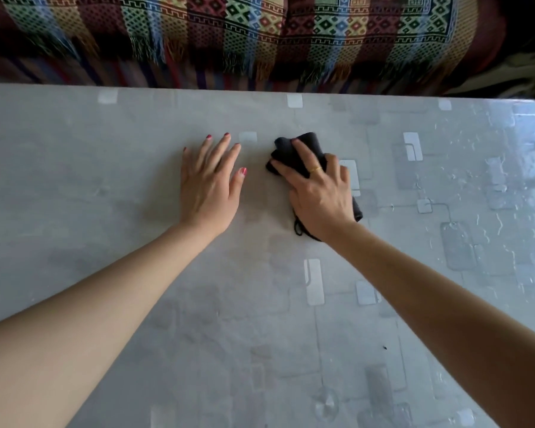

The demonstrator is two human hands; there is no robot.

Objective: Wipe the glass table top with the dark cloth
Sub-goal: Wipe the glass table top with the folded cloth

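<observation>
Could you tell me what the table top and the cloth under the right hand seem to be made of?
Table top: likely glass, glossy, mirroring window light at its right corner over a grey printed pattern. Dark cloth: soft matte fabric, probably knit or microfibre, bunched in folds with a loose loop trailing.

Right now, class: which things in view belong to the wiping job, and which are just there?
Job: dark cloth, right hand pressing it, glass table top.
Just there: left hand resting flat, patterned blanket behind.

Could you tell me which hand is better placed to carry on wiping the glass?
Right: the right hand presses on the dark cloth, while the left hand lies flat on bare glass table top.
</observation>
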